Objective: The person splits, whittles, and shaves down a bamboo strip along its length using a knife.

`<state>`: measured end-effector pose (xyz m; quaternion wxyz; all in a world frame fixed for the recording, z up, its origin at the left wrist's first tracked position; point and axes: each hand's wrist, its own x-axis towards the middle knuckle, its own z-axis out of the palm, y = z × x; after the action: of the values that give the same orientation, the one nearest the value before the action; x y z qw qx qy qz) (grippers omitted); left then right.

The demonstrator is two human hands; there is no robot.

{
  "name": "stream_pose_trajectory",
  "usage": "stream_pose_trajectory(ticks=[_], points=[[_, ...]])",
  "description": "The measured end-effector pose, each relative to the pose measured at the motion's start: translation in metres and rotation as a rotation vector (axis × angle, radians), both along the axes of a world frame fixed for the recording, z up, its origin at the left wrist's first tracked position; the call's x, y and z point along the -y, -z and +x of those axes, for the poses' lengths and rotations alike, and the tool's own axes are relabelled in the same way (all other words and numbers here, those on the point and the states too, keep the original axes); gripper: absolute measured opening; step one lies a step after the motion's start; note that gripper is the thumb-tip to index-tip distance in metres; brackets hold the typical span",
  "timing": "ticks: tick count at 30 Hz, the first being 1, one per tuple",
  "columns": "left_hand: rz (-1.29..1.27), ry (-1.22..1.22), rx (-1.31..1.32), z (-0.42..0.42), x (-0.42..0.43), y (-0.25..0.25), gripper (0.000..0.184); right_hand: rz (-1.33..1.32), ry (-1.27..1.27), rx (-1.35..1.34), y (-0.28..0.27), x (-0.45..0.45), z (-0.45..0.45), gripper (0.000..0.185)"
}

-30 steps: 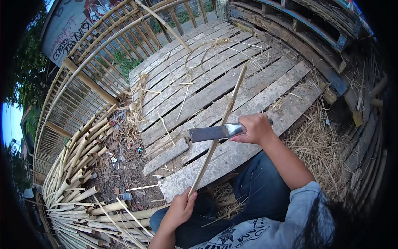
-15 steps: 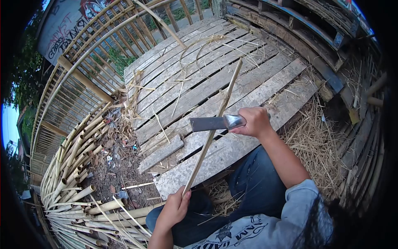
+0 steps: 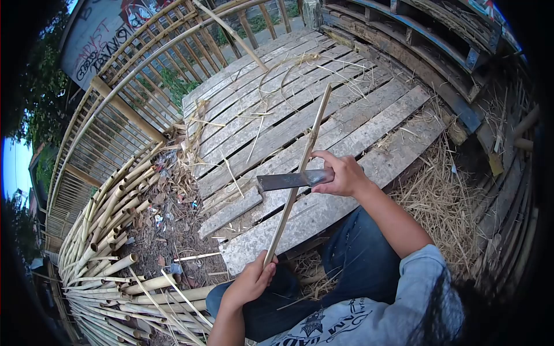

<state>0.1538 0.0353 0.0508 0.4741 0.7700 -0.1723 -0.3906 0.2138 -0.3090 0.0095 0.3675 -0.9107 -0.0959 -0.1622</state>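
Observation:
My left hand (image 3: 252, 281) is closed around the near end of a long split bamboo strip (image 3: 288, 212), which slants up and away over the wooden boards. In my right hand (image 3: 346, 175) is a broad, square-ended knife (image 3: 283, 181), gripped near its metal collar, with the dark blade pointing left. The blade lies across the middle of the strip, its flat side partly facing up. My right index finger reaches forward above the blade, close to the strip; the thumb is below. The knife's handle is hidden by my palm.
A slatted wooden platform (image 3: 242, 144) carries a loose short board (image 3: 231, 213) and thin bamboo shavings (image 3: 291, 57). Cut bamboo poles (image 3: 124, 263) are piled at left beside a bamboo fence (image 3: 124, 109). Stacked pallets (image 3: 404, 40) stand at far right, above a straw heap (image 3: 435, 196).
My right hand has loosened and turned, its index finger extending toward the strip, and the knife has tilted. My left hand has shifted slightly right with the strip as the view moved a little.

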Motion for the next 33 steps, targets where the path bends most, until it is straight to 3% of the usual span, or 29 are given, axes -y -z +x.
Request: stream_pose_trajectory(ticks=[2,4,5,8,11,12,13,14,16,17,19,20,22,24,27,29,33], points=[[-0.003,-0.006,-0.030,0.000,0.001,0.010,0.014,0.110,-0.076,-0.070,-0.008,-0.009,-0.007,0.096],[-0.020,-0.018,-0.076,-0.002,0.006,0.016,0.010,0.339,-0.242,-0.264,-0.011,-0.019,-0.008,0.122],[-0.023,-0.024,-0.078,-0.003,0.010,0.016,0.010,0.336,-0.247,-0.267,-0.012,-0.024,-0.007,0.122],[-0.001,-0.066,-0.052,-0.004,0.020,0.014,0.008,0.789,-0.455,-0.403,-0.011,-0.038,-0.007,0.116],[0.012,-0.091,-0.054,-0.004,0.024,0.020,0.009,0.847,-0.469,-0.376,-0.013,-0.037,-0.005,0.107],[-0.057,-0.119,-0.028,-0.004,0.025,0.023,0.012,0.847,-0.407,-0.253,-0.014,-0.040,-0.009,0.091],[-0.126,-0.146,-0.004,-0.003,0.025,0.025,0.017,0.847,-0.409,-0.251,-0.014,-0.039,-0.008,0.091],[-0.124,-0.146,-0.003,-0.002,0.024,0.026,0.017,0.759,-0.342,-0.183,-0.010,-0.037,-0.006,0.079],[-0.079,-0.258,-0.268,0.003,0.019,0.027,0.028,0.470,-0.167,-0.033,0.000,-0.029,0.001,0.063],[-0.076,-0.255,-0.268,0.003,0.018,0.028,0.028,0.472,-0.164,-0.031,0.003,-0.027,0.000,0.063],[0.013,-0.207,0.085,0.004,0.017,0.029,0.038,0.225,0.011,0.020,-0.003,-0.025,-0.004,0.060],[0.016,-0.207,0.085,0.004,0.016,0.026,0.038,0.121,0.015,0.019,-0.004,-0.022,-0.005,0.055],[0.032,-0.197,0.272,0.003,0.015,0.018,0.041,0.052,0.018,0.078,-0.002,-0.023,-0.004,0.055],[0.071,-0.222,0.250,0.005,0.008,0.019,0.041,-0.017,0.021,0.132,0.000,-0.020,-0.003,0.055],[0.132,-0.240,0.308,0.004,0.004,0.015,0.043,-0.121,0.138,-0.056,0.002,-0.007,-0.003,0.055],[0.140,-0.207,0.359,0.003,0.005,0.013,0.044,-0.162,0.212,0.000,0.003,0.001,-0.003,0.064],[0.189,-0.195,0.343,0.003,0.002,0.007,0.044,-0.317,0.029,0.089,0.002,-0.010,-0.012,0.070]])
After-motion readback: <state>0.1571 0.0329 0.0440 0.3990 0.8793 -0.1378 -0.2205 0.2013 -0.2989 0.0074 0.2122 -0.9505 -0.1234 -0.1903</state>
